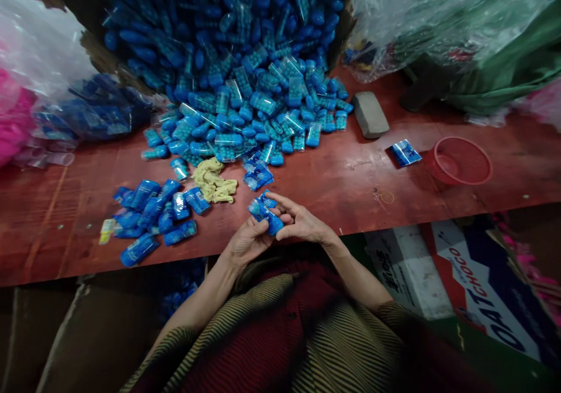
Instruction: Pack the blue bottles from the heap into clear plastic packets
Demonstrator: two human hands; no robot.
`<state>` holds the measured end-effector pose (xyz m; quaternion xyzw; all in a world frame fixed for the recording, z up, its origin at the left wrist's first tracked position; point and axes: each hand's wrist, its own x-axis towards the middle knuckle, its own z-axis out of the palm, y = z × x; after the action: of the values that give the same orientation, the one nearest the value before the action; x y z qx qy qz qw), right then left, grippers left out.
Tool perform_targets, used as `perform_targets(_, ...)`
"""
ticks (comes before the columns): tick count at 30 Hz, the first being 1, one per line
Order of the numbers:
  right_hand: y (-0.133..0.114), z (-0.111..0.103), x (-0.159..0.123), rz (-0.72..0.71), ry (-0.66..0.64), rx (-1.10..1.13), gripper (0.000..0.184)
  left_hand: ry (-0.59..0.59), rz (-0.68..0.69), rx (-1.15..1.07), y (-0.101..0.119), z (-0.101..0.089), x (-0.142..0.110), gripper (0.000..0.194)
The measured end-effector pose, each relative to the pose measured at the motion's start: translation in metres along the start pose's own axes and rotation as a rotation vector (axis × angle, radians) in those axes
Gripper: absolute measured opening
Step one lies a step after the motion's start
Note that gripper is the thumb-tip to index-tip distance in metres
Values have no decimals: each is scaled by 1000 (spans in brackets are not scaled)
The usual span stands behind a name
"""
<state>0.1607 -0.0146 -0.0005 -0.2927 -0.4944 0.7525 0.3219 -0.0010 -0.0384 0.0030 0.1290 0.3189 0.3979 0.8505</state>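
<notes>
Both my hands meet at the near edge of a red wooden table (350, 182). My left hand (248, 242) and my right hand (298, 220) together grip a small blue packet (265, 213) with clear wrapping. My right fingers lie curled over its top, and my left hand cups it from below. A big heap of blue capsule-shaped cases (245, 83) spills across the table beyond my hands. A pile of wrapped blue packets (153, 214) lies to the left. A few more wrapped blue pieces (258, 175) sit just ahead of my hands.
A yellow crumpled glove (214, 181) lies by the packets. A grey block (370, 114), one loose blue packet (405, 152) and a red mesh basket (458, 160) sit at the right. Clear plastic bags (44, 59) stand left and back right. Cartons (477, 288) sit under the table.
</notes>
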Motion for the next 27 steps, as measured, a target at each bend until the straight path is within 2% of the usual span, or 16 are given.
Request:
perform_targets(8,17,4,2,20,128,74,68,159,104,-33,-13,11,1,26)
perform_targets(14,20,2,3,12,188,164,67,92,84,-21,-10,16,1,26)
perform_targets(18,20,3,4,11,193,72,67,90,89,-5,-5,7,-1,24)
perform_targets(22,21,9,7,-13,163,6,67,80,111,18,-4,3,-5,34)
perform_targets(25,25,15,11,-81,208,-183,61,118,160,44,-3,4,-14,35)
perform_targets(27,28,20,15,-93,193,-333,60,184,213,103,2,1,-24,31)
